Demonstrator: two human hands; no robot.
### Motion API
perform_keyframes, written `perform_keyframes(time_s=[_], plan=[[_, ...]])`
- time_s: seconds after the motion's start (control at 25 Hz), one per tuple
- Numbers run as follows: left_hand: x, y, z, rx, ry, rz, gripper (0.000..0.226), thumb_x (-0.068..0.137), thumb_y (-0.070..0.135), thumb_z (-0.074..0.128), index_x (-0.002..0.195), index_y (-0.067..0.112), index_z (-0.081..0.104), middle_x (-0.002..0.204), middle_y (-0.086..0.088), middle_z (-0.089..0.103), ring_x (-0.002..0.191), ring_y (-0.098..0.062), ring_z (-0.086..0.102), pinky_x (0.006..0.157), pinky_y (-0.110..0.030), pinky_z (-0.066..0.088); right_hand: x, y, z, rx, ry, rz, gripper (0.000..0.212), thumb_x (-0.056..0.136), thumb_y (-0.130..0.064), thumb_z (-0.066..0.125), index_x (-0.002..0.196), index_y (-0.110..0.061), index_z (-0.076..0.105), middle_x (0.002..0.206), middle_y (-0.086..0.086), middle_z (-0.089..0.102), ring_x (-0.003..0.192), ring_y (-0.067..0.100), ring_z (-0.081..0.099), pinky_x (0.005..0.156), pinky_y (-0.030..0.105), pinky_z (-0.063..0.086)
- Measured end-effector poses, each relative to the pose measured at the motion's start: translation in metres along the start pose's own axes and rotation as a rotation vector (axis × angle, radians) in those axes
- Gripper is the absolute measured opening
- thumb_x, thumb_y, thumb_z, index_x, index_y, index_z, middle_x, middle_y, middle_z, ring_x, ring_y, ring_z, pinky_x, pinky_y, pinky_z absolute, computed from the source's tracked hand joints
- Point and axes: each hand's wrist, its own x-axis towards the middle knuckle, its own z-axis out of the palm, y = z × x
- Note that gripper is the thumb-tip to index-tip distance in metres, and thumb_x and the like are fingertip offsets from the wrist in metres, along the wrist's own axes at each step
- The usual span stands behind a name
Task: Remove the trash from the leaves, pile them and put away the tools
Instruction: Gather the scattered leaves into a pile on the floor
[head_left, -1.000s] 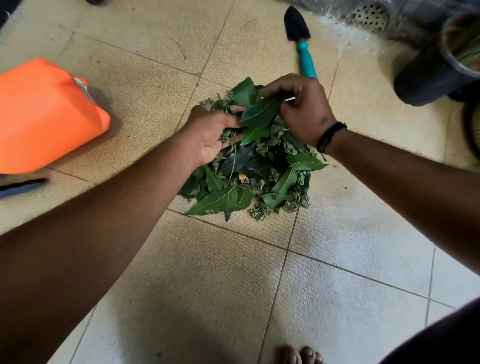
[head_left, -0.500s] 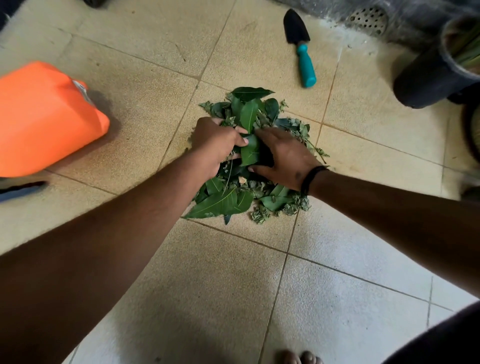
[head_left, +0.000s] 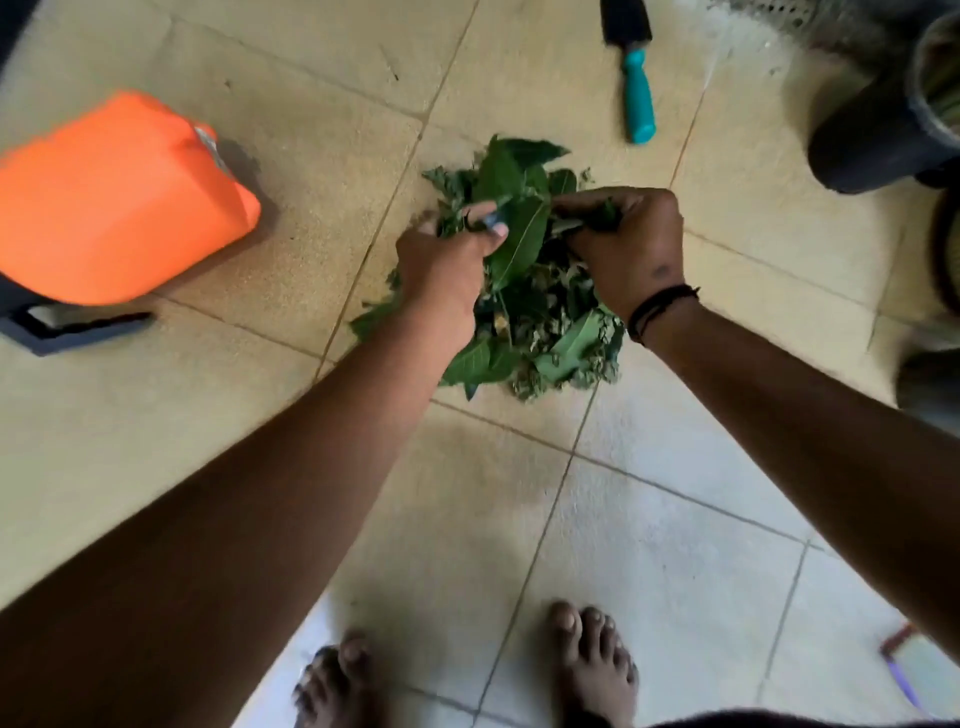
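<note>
A heap of green leaves (head_left: 540, 322) lies on the tiled floor in the middle of the view. My left hand (head_left: 447, 260) is over its left side, fingers curled round a bunch of leaves. On the right side my right hand (head_left: 628, 244), with a black band at the wrist, grips another bunch near the top of the heap. A hand trowel (head_left: 636, 78) with a black blade and teal handle lies on the floor beyond the heap.
An orange dustpan (head_left: 114, 192) with a dark handle lies at the left. A dark pot (head_left: 883, 130) stands at the upper right beside a floor drain. My bare feet (head_left: 592, 660) are at the bottom. A small purple-handled object (head_left: 901, 665) lies at the lower right.
Both hands have lifted from pressing the heap and now hold bunches of leaves near its top. The view has tipped down, so my feet show.
</note>
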Motion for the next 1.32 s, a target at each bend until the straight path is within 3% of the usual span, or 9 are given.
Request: perform_keyframes(time_s=[0.08, 0.2, 0.32, 0.52, 0.76, 1.0, 1.08, 1.2, 1.32], plan=[[-0.026, 0.005, -0.001, -0.074, 0.028, -0.063, 0.078, 0.067, 0.018, 0.089, 0.138, 0.011, 0.056, 0.128, -0.007, 0.067, 0.117, -0.024, 0.062, 0.103, -0.053, 0.047, -0.03, -0.017, -0.001, 0.312, -0.022, 0.22, 0.027, 0.084, 0.009, 0.068, 0.091, -0.014, 0.078, 0.084, -0.003, 0.077, 0.083, 0.013, 0.075, 0.076, 0.03, 0.061], [-0.072, 0.02, -0.008, -0.167, 0.073, -0.083, 0.068, 0.074, 0.008, 0.085, 0.136, 0.007, 0.057, 0.127, -0.011, 0.067, 0.116, -0.027, 0.063, 0.103, -0.053, 0.049, -0.071, -0.048, -0.003, 0.621, 0.005, 0.419, 0.028, 0.088, 0.015, 0.063, 0.086, -0.012, 0.072, 0.078, 0.003, 0.076, 0.077, 0.019, 0.074, 0.069, 0.031, 0.061], [-0.124, 0.038, -0.02, -0.155, 0.136, -0.087, 0.054, 0.079, 0.005, 0.081, 0.129, 0.007, 0.06, 0.123, -0.009, 0.068, 0.114, -0.025, 0.063, 0.101, -0.045, 0.05, -0.106, -0.088, -0.009, 0.795, 0.068, 0.527, 0.027, 0.087, 0.019, 0.059, 0.091, -0.005, 0.071, 0.088, 0.014, 0.075, 0.085, 0.029, 0.072, 0.071, 0.035, 0.062], [-0.221, 0.102, -0.032, -0.224, 0.148, -0.014, 0.031, 0.08, -0.002, 0.077, 0.109, 0.009, 0.077, 0.101, -0.009, 0.078, 0.1, -0.027, 0.073, 0.092, -0.046, 0.059, -0.159, -0.193, -0.045, 0.924, 0.146, 0.638, 0.033, 0.088, 0.021, 0.053, 0.116, 0.009, 0.066, 0.117, 0.03, 0.067, 0.11, 0.041, 0.066, 0.093, 0.05, 0.056], [-0.387, 0.273, -0.032, -0.282, 0.078, 0.066, 0.027, 0.085, -0.009, 0.07, 0.111, 0.0, 0.074, 0.09, -0.008, 0.076, 0.083, -0.021, 0.073, 0.082, -0.036, 0.06, -0.208, -0.4, -0.16, 1.04, 0.014, 0.591, 0.033, 0.092, 0.018, 0.05, 0.12, 0.008, 0.064, 0.121, 0.027, 0.066, 0.106, 0.032, 0.067, 0.089, 0.037, 0.059], [-0.562, 0.444, -0.021, -0.332, 0.044, 0.138, 0.024, 0.087, -0.011, 0.067, 0.108, -0.002, 0.073, 0.077, -0.001, 0.075, 0.069, -0.013, 0.072, 0.062, -0.023, 0.057, -0.251, -0.595, -0.266, 1.119, -0.039, 0.452, 0.029, 0.092, 0.017, 0.05, 0.102, -0.001, 0.071, 0.096, 0.014, 0.073, 0.092, 0.027, 0.069, 0.09, 0.039, 0.059], [-0.6, 0.477, -0.019, -0.343, 0.056, 0.168, 0.02, 0.086, -0.009, 0.07, 0.099, 0.006, 0.075, 0.084, -0.006, 0.075, 0.079, -0.02, 0.072, 0.069, -0.028, 0.058, -0.263, -0.636, -0.288, 1.162, -0.049, 0.418, 0.027, 0.092, 0.017, 0.051, 0.102, 0.001, 0.071, 0.093, 0.013, 0.074, 0.093, 0.028, 0.069, 0.09, 0.04, 0.058], [-0.627, 0.505, -0.023, -0.377, 0.042, 0.209, 0.021, 0.084, -0.009, 0.071, 0.091, 0.011, 0.075, 0.095, -0.015, 0.075, 0.091, -0.029, 0.069, 0.084, -0.04, 0.058, -0.272, -0.669, -0.307, 1.198, -0.089, 0.379, 0.032, 0.093, 0.014, 0.051, 0.122, 0.011, 0.063, 0.109, 0.023, 0.07, 0.1, 0.031, 0.067, 0.089, 0.038, 0.058], [-0.629, 0.523, -0.027, -0.379, 0.03, 0.212, 0.023, 0.083, -0.007, 0.074, 0.088, 0.016, 0.076, 0.096, -0.013, 0.076, 0.099, -0.034, 0.071, 0.092, -0.045, 0.058, -0.274, -0.689, -0.308, 1.215, -0.1, 0.334, 0.032, 0.094, 0.012, 0.05, 0.125, 0.013, 0.06, 0.12, 0.028, 0.066, 0.102, 0.032, 0.068, 0.088, 0.037, 0.059]])
